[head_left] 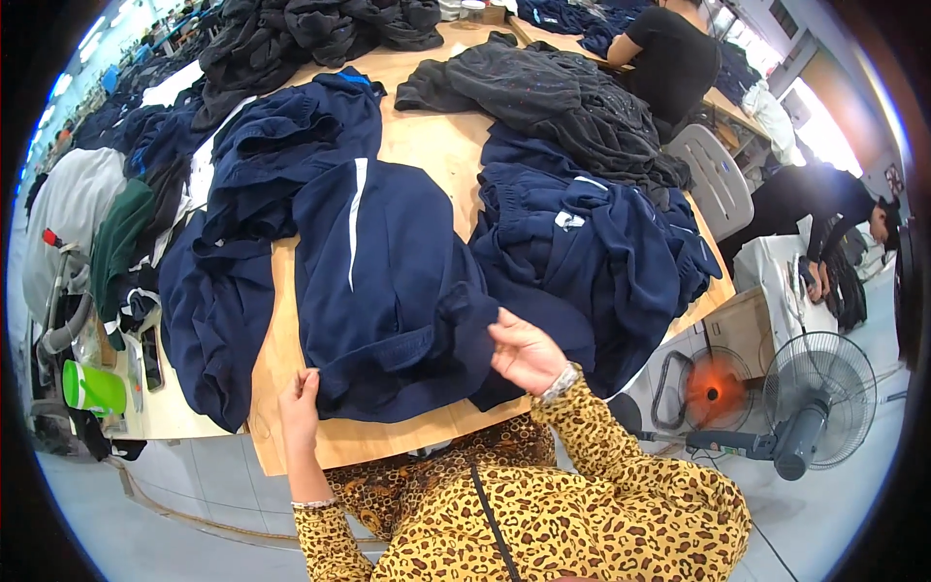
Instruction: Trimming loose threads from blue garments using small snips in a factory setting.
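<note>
Though creased toward the near end, laid out mostly flat as a single garment on the pale wood table, close to the front edge. Dark navy all over, matte and soft-looking, with a white strip running lengthwise down the upper part, broad at the far end and tapering to a point. Finished across the near end with a wide band, slightly curved and puckered. Bunched at the right into a darker fold, beside a heap of other navy clothes. Flanked at the left by more navy cloth, with bare wood showing between.

As for the left hand: closed, with fingers curled in, right at the near left corner of the garment. Impossible to tell about any cloth inside the grip. As for the right hand: partly closed, pinching the bunched fold between thumb and forefinger, with the remaining fingers loosely bent.
</note>
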A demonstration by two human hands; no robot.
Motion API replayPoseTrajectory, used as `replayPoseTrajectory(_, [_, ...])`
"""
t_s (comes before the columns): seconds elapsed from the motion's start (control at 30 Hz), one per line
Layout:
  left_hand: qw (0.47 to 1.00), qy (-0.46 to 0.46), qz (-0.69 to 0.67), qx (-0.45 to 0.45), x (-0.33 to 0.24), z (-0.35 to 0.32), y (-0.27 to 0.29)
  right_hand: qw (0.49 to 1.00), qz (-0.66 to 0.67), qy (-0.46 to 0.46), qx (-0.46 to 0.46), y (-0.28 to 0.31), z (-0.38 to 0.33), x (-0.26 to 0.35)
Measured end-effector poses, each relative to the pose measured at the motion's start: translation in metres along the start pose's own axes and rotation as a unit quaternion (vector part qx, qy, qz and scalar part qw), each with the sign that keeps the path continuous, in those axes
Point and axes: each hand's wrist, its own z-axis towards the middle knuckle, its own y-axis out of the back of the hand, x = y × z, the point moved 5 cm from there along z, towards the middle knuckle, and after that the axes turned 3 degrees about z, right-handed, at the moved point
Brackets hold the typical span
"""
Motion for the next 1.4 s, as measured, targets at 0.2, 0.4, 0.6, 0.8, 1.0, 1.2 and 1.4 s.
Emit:
replayPoseTrajectory(0.2, [0.974,-0.202,0.102,0.002,-0.067,-0.047,-0.07,1.0,0.021,0.009,0.012,-0.01,0.021,-0.031])
replayPoseTrajectory(0.4, [0.989,-0.119,0.029,0.078,-0.046,-0.064,-0.147,1.0,-0.016,0.001,-0.01,-0.004,0.022,-0.045])
replayPoseTrajectory(0.6, [0.98,0.002,-0.192,0.051,-0.046,-0.045,-0.138,0.999,-0.041,0.008,-0.028,0.009,0.017,-0.042])
replayPoseTrajectory(0.8, [0.988,-0.019,-0.045,0.147,-0.048,-0.043,-0.164,0.991,-0.062,0.004,-0.119,0.004,0.014,-0.047])
replayPoseTrajectory(1.0, [0.968,0.074,-0.177,0.162,-0.04,-0.052,-0.171,0.962,-0.141,0.082,-0.217,0.031,0.005,-0.04])
replayPoseTrajectory(1.2, [0.962,0.096,-0.195,0.163,-0.034,-0.051,-0.167,0.97,-0.09,0.179,-0.139,0.026,-0.007,-0.001])
replayPoseTrajectory(1.4, [0.97,0.076,-0.15,0.178,-0.048,-0.059,-0.163,0.679,-0.71,0.154,-0.101,-0.006,-0.017,-0.035])
